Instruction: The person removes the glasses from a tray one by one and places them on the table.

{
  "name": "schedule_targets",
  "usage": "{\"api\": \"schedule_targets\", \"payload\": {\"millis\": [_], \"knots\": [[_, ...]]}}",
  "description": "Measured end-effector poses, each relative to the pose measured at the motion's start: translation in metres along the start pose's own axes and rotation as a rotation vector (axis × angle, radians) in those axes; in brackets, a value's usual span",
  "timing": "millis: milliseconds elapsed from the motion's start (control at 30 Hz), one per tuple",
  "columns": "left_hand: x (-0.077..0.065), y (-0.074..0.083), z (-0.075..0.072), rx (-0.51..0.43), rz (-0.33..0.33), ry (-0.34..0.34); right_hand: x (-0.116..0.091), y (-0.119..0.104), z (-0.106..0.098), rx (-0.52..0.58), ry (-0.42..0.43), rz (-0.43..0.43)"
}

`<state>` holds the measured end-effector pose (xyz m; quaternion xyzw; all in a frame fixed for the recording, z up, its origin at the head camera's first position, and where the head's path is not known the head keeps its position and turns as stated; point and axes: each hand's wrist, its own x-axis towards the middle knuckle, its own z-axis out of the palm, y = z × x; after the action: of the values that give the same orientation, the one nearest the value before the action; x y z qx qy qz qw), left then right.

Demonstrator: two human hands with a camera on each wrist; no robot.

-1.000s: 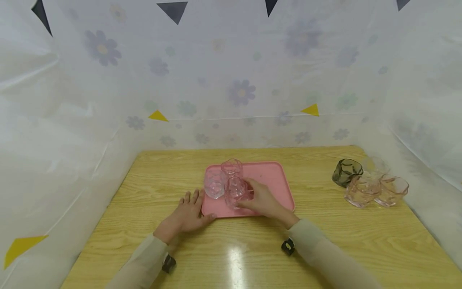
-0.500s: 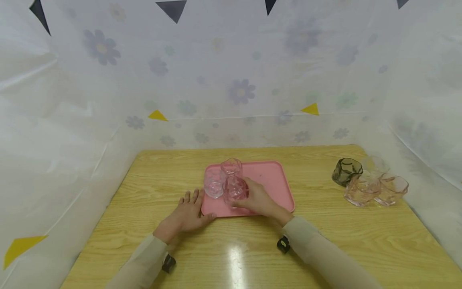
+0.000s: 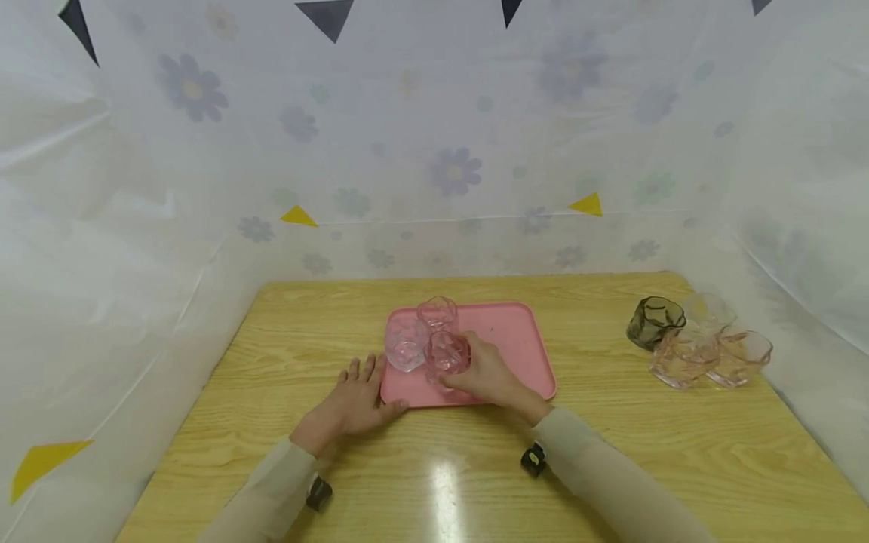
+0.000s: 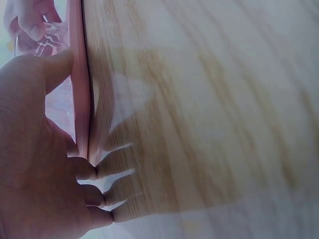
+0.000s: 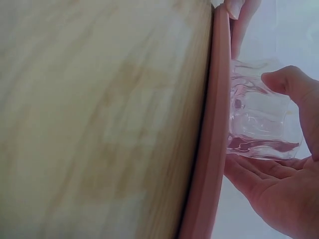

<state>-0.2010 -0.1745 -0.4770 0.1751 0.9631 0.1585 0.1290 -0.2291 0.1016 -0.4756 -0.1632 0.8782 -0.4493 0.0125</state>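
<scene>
On a pink tray (image 3: pixel 512 335), my right hand (image 3: pixel 490 375) holds a faceted pink-tinted drinking glass (image 3: pixel 446 354) near the front. The right wrist view shows the thumb on one side of this glass (image 5: pixel 261 117) and the fingers along the other. Its base is close over the tray floor. Just left of it stands a clear glass (image 3: pixel 406 357), and behind it another pale pink glass (image 3: pixel 437 311). My left hand (image 3: pixel 351 407) lies with fingers spread on the table at the tray's front left corner, its thumb against the rim (image 4: pixel 79 99).
At the table's right side stands a group of glasses: a dark smoky one (image 3: pixel 653 324), a clear one (image 3: pixel 707 311) and two amber-pink ones, the front one (image 3: pixel 682 360) overlapping the other (image 3: pixel 740 358). Pale flowered sheeting (image 3: pixel 455 173) encloses the wooden table (image 3: pixel 285 324).
My right hand and forearm have shifted slightly left, and the hand now sits closer around the pink glass. The left hand, the tray and the other glasses stay in place.
</scene>
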Motion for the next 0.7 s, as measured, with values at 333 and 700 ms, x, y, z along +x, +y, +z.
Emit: {"api": "schedule_targets", "payload": {"millis": [333, 700], "knots": [[0.000, 0.002, -0.001, -0.001, -0.003, -0.015, -0.005, 0.009, -0.031, -0.033, 0.060, 0.024], [-0.001, 0.002, -0.003, 0.001, 0.007, -0.016, -0.014, 0.038, -0.087, -0.010, 0.189, 0.106]]}}
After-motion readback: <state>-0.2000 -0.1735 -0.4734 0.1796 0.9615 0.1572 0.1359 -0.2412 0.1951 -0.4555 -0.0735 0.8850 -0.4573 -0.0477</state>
